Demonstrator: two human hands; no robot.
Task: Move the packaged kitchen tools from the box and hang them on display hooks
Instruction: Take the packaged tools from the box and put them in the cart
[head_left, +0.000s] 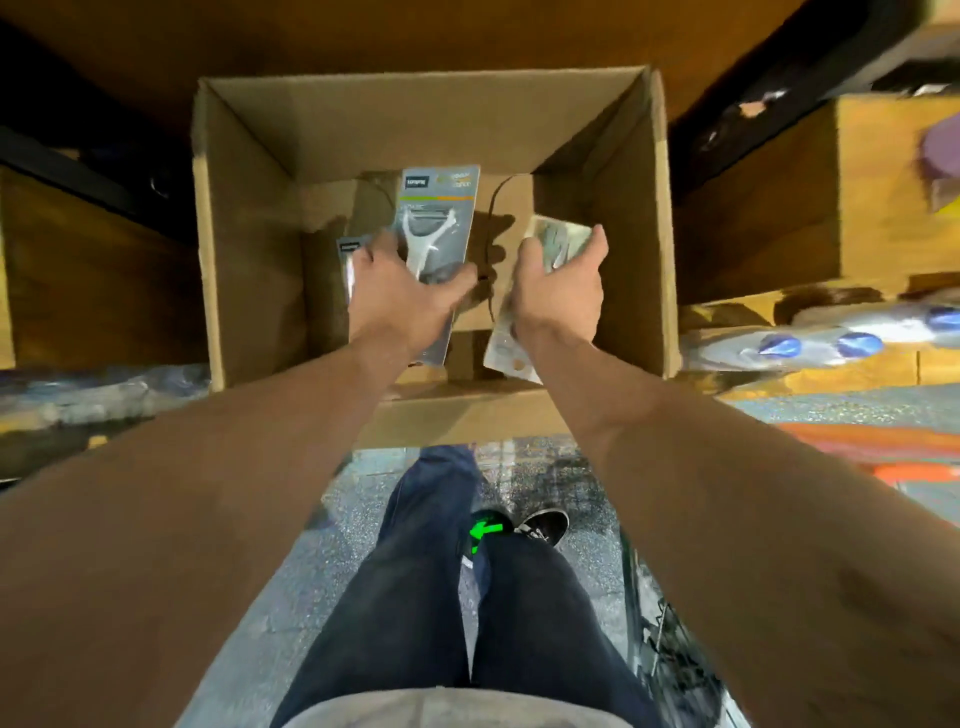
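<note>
Fingers (385, 243) of both hands curled round packaged tools, down inside the open cardboard box (249, 208).

Left hand (402, 291) grips a grey card peeler pack (441, 208) carrying a white Y-shaped peeler, thumb across the lower front, the card tilted slightly. A second pack (349, 249) with a similar header shows just beside that hand's outer edge; whether the hand holds it too, cannot tell. Right hand (558, 291), palm turned partly up, holds a blurred pack (558, 234), contents not legible, its lower end sticking out below the wrist. Both held packs sit below the box rim, over the box bottom. A wooden crate (779, 208) stands right of the box, with blurred blue-tipped packs (810, 345) below it. Nearer: dark trousers (415, 597), one black-and-white shoe (545, 525), speckled floor (332, 545).
</note>
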